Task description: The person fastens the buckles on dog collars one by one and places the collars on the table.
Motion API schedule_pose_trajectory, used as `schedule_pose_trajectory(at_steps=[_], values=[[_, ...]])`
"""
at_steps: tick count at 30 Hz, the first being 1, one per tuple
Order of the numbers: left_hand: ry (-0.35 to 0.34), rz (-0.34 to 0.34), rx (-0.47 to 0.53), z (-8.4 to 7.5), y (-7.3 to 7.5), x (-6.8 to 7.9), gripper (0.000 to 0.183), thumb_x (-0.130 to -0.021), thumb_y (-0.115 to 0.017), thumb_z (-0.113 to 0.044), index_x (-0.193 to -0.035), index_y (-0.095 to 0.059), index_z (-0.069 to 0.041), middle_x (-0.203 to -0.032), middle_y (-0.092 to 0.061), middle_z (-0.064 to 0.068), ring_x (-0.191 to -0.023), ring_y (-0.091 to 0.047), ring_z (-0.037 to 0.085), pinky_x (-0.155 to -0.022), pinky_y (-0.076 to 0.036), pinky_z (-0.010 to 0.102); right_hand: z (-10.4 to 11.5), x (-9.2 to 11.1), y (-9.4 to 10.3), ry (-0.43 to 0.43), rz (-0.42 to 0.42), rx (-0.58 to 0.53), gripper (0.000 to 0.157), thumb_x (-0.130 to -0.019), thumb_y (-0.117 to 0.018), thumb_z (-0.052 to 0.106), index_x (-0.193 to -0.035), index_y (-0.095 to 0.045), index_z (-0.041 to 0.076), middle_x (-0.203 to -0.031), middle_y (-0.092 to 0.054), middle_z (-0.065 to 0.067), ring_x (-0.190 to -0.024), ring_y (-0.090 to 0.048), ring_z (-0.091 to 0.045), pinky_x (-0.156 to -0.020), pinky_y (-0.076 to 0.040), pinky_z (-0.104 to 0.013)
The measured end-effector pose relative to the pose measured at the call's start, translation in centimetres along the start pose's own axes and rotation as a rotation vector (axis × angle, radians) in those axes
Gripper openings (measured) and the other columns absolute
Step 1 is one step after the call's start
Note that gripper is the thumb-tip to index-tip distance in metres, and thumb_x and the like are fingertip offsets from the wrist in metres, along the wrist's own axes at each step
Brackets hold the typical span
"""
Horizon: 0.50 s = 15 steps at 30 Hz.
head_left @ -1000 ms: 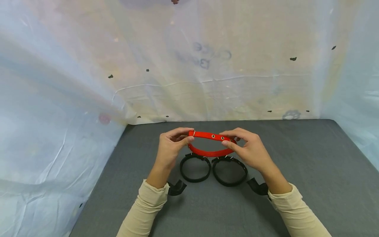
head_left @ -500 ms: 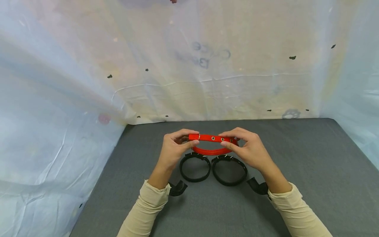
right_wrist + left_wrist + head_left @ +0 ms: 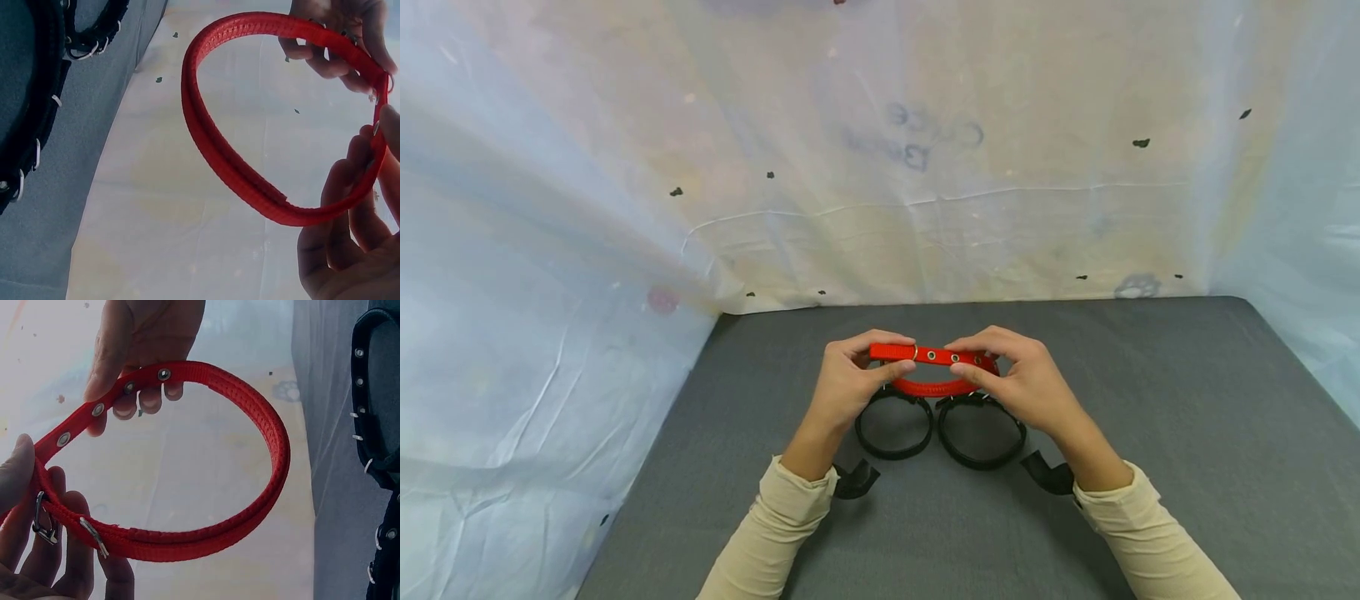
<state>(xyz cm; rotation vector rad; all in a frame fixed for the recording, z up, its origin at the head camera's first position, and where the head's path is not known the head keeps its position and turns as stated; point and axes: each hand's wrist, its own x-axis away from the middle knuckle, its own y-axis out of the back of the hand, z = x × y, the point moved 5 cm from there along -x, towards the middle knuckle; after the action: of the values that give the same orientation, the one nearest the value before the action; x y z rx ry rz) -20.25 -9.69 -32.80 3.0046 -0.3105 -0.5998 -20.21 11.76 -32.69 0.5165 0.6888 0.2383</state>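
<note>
A red dog collar (image 3: pixel 934 389), bent into a loop, is held up above the table by both hands. My left hand (image 3: pixel 844 382) pinches it between thumb and fingers by the metal buckle (image 3: pixel 44 519). A silver D-ring (image 3: pixel 94 536) sits beside those fingers. My right hand (image 3: pixel 1026 373) pinches the strap part with metal eyelets (image 3: pixel 98 409). In the left wrist view, the eyelet strap meets the buckle end at the left thumb; whether it passes through the buckle is hidden.
Two black collars, one on the left (image 3: pixel 892 455) and one on the right (image 3: pixel 981 463), lie looped side by side on the grey table (image 3: pixel 940 542), just nearer than the hands. A pale sheet (image 3: pixel 925 242) hangs behind the table and along its sides.
My left hand has moved right, closer to the right hand, bringing the silver ring nearer the eyelets. The right hand has shifted slightly left. The black collars have not moved.
</note>
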Motion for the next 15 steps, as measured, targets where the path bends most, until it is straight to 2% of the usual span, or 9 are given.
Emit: schedule_pose_trajectory(at_steps=[5,11,15], values=[[-0.002,0.009,0.019,0.07,-0.31,-0.03,0.027,-0.083,-0.079,-0.002,-0.108,-0.073,0.004,-0.093,-0.072,-0.008,-0.081,-0.06,0.014,-0.062,-0.05,0.025,0.13,0.03,-0.3,0.01,0.002,-0.004,0.03,-0.085,-0.079,0.012,-0.113,-0.074,0.024,-0.098,-0.071,0.008,-0.08,-0.057,-0.004,-0.07,-0.05,-0.023],[0.032,-0.036,0.086,0.67,-0.4,0.06,0.031,-0.081,-0.081,-0.003,-0.109,-0.071,0.008,-0.089,-0.074,-0.008,-0.071,-0.066,0.011,-0.065,-0.056,0.027,0.22,0.05,-0.75,-0.02,0.011,-0.017,0.026,-0.087,-0.079,0.017,-0.112,-0.074,0.025,-0.099,-0.071,0.01,-0.084,-0.059,-0.004,-0.075,-0.05,-0.025],[0.031,-0.055,0.105,0.91,-0.41,0.14,0.032,-0.08,-0.081,-0.003,-0.107,-0.07,0.01,-0.088,-0.075,-0.009,-0.071,-0.069,0.011,-0.066,-0.058,0.027,0.3,0.07,-0.86,-0.026,-0.004,-0.01,0.026,-0.086,-0.079,0.018,-0.111,-0.075,0.025,-0.099,-0.071,0.011,-0.084,-0.059,-0.004,-0.075,-0.05,-0.026]])
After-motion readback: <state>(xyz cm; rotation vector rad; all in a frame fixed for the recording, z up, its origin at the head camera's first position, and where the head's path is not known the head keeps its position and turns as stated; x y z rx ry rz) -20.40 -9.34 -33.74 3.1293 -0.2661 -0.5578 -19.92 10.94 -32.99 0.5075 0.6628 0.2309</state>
